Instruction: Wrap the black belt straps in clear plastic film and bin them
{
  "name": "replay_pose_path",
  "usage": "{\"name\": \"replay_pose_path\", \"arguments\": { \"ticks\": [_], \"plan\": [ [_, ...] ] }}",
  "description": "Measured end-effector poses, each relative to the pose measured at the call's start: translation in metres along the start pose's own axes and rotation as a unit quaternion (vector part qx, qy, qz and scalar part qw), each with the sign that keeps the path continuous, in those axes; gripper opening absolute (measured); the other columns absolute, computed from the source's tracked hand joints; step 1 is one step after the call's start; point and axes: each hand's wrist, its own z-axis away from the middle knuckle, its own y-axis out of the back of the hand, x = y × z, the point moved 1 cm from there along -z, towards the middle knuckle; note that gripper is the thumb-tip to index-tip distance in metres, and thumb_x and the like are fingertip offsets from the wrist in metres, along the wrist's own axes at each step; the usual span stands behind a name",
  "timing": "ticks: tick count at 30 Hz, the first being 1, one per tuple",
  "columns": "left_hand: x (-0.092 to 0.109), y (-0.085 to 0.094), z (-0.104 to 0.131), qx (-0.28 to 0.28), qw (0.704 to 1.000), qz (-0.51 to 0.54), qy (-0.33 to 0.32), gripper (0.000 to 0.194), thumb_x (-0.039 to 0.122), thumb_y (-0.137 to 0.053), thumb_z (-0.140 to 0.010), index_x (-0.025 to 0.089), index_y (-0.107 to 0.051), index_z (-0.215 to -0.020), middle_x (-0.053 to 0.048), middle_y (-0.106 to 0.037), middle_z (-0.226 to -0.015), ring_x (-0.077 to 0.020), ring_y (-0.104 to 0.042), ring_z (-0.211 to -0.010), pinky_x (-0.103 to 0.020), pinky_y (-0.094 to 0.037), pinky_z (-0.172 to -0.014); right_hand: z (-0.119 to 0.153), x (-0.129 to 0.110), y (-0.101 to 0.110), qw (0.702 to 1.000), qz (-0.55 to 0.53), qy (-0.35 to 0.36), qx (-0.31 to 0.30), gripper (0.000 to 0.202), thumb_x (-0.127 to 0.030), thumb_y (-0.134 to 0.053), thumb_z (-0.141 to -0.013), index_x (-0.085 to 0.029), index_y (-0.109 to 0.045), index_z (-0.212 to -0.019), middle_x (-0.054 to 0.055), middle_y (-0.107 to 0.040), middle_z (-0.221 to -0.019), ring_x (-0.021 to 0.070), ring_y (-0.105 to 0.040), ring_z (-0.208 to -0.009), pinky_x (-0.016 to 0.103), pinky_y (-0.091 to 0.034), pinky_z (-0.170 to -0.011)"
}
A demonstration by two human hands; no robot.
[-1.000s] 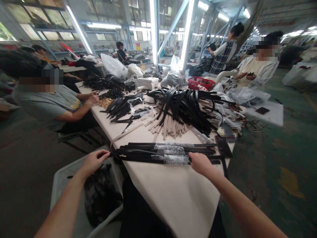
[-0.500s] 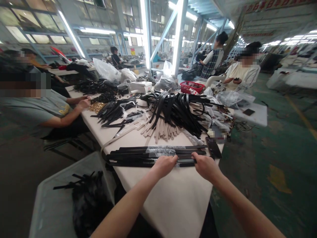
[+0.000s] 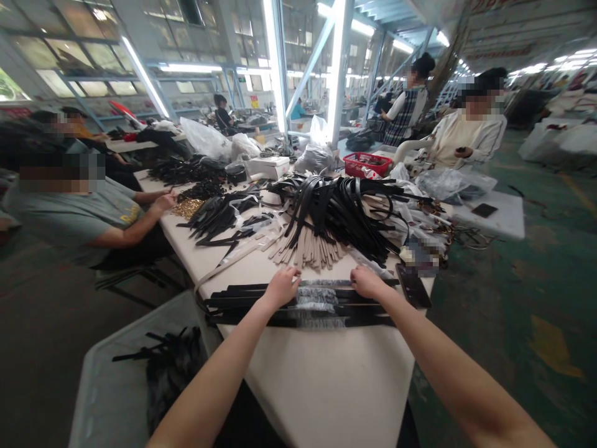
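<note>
A row of flat black straps [image 3: 252,303] lies side by side across the near part of the table, each with a whitish, shiny patch [image 3: 319,308] at its middle. My left hand [image 3: 283,287] is closed at the farthest black strap [image 3: 326,282], just left of its whitish patch. On the other side of that patch, my right hand [image 3: 368,283] pinches the same strap. The undersides of my fingers are hidden. Beyond my hands lies a big heap of black straps [image 3: 321,202] with beige undersides fanned toward me.
A dark phone [image 3: 413,286] lies at the table's right edge. At lower left stands a pale plastic bin [image 3: 102,373] holding black strips. A red basket [image 3: 366,163] sits at the back. One person [image 3: 121,214] sits at the left side; another [image 3: 471,137] works at the right.
Both hands have moved away from me, from the nearer straps to the farthest one, and are wider apart. The strap held between them before now lies in the row. The view has shifted slightly.
</note>
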Motion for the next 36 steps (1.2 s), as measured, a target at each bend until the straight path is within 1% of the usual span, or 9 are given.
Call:
{"name": "replay_pose_path", "arguments": {
  "ticks": [5,8,10,15,18,24,26,32,36],
  "plan": [
    [0.063,-0.032,-0.032,0.003,0.994,-0.025,-0.104,0.054,0.045,-0.066,-0.083,0.019,-0.051,-0.128,-0.014,-0.059,-0.122,-0.0291,-0.054,-0.115,-0.042,-0.04,-0.099,-0.017,-0.014,0.016,0.999,-0.02,0.016,-0.028,0.016,-0.03,-0.064,-0.086,-0.018,-0.067,-0.097,0.006,-0.071,-0.089,0.0184,-0.065,-0.084,0.025,-0.043,-0.074],
    [0.095,-0.046,-0.048,-0.038,0.984,-0.071,-0.157,0.036,0.041,-0.058,-0.091,0.017,-0.055,-0.117,-0.014,-0.064,-0.108,-0.0284,-0.06,-0.104,-0.043,-0.04,-0.095,-0.006,-0.019,0.034,0.998,-0.044,0.035,-0.021,0.026,-0.038,-0.055,-0.092,-0.019,-0.062,-0.108,0.001,-0.069,-0.075,0.0152,-0.062,-0.069,0.023,-0.04,-0.064],
    [0.1,-0.047,-0.051,-0.054,0.979,-0.091,-0.177,0.019,0.03,-0.048,-0.096,0.016,-0.058,-0.104,-0.013,-0.066,-0.095,-0.0261,-0.064,-0.093,-0.041,-0.043,-0.087,0.01,-0.015,0.046,0.997,-0.062,0.037,0.001,0.027,-0.036,-0.049,-0.095,-0.019,-0.061,-0.112,-0.001,-0.067,-0.068,0.0151,-0.06,-0.064,0.023,-0.038,-0.062],
    [0.08,-0.034,-0.033,-0.082,0.975,-0.107,-0.174,0.012,0.026,-0.049,-0.095,0.017,-0.057,-0.096,-0.011,-0.065,-0.088,-0.0232,-0.065,-0.078,-0.035,-0.047,-0.071,0.055,0.01,0.063,0.996,-0.071,0.051,0.027,0.027,-0.036,-0.047,-0.093,-0.021,-0.068,-0.089,0.002,-0.069,-0.074,0.0172,-0.062,-0.07,0.026,-0.04,-0.068],
    [0.062,-0.014,-0.018,-0.101,0.976,-0.116,-0.153,0.013,0.029,-0.053,-0.093,0.018,-0.056,-0.1,-0.01,-0.065,-0.087,-0.0233,-0.066,-0.078,-0.034,-0.048,-0.071,0.074,0.026,0.066,0.995,-0.069,0.062,0.032,0.035,-0.039,-0.045,-0.094,-0.021,-0.067,-0.074,0.003,-0.067,-0.067,0.0174,-0.06,-0.063,0.027,-0.04,-0.065],
    [0.009,0.041,0.017,-0.087,0.985,-0.125,-0.081,0.013,0.032,-0.055,-0.093,0.022,-0.056,-0.101,-0.008,-0.065,-0.092,-0.0245,-0.065,-0.084,-0.033,-0.047,-0.075,0.087,0.042,0.057,0.993,-0.097,0.034,0.064,0.035,-0.044,-0.044,-0.095,-0.021,-0.069,-0.084,0.005,-0.07,-0.073,0.0202,-0.063,-0.068,0.029,-0.043,-0.069],
    [-0.002,0.043,0.028,-0.085,0.988,-0.107,-0.073,0.021,0.038,-0.059,-0.091,0.023,-0.056,-0.106,-0.008,-0.065,-0.097,-0.0254,-0.065,-0.089,-0.033,-0.046,-0.077,0.083,0.036,0.042,0.994,-0.097,0.029,0.048,0.034,-0.044,-0.044,-0.095,-0.021,-0.068,-0.087,0.005,-0.071,-0.077,0.0214,-0.064,-0.072,0.03,-0.044,-0.071],
    [-0.004,0.015,0.055,-0.108,0.991,-0.072,-0.042,0.031,0.039,-0.063,-0.088,0.024,-0.055,-0.115,-0.008,-0.061,-0.105,-0.025,-0.063,-0.096,-0.035,-0.047,-0.086,0.07,0.013,-0.006,0.999,-0.048,0.018,-0.007,0.03,-0.044,-0.061,-0.086,-0.019,-0.067,-0.102,0.01,-0.071,-0.097,0.0246,-0.065,-0.09,0.032,-0.045,-0.082],
    [-0.027,0.035,0.08,-0.04,0.997,-0.045,-0.038,0.057,0.038,-0.071,-0.079,0.023,-0.049,-0.129,-0.012,-0.056,-0.12,-0.0287,-0.054,-0.113,-0.041,-0.04,-0.101,0.074,-0.004,-0.012,0.996,-0.041,0.055,0.054,0.032,-0.035,-0.064,-0.085,-0.017,-0.064,-0.112,0.012,-0.066,-0.11,0.0253,-0.06,-0.106,0.034,-0.042,-0.095]
  ]
}}
